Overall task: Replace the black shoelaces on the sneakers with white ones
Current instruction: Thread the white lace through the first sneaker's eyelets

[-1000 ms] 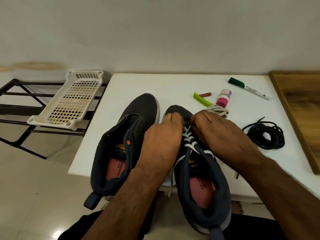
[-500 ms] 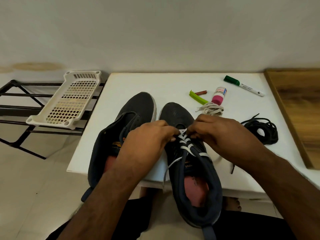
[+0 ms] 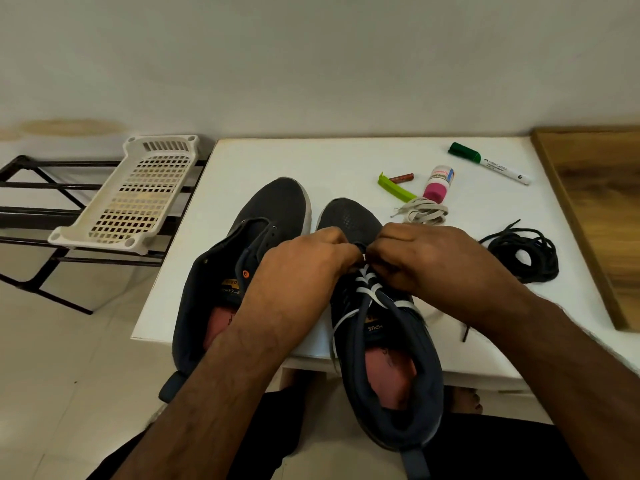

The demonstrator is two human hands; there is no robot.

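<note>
Head view: left hand and right hand meet over the right sneaker on the tabletop, each grip pinching the white lace at its upper eyelets. Beside the left grip lies the unlaced sneaker; the black laces coil right of the right grip.

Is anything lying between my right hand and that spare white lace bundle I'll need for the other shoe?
Nothing visible. The right hand is at the right sneaker, and the white lace bundle lies just beyond it on bare table.
</note>
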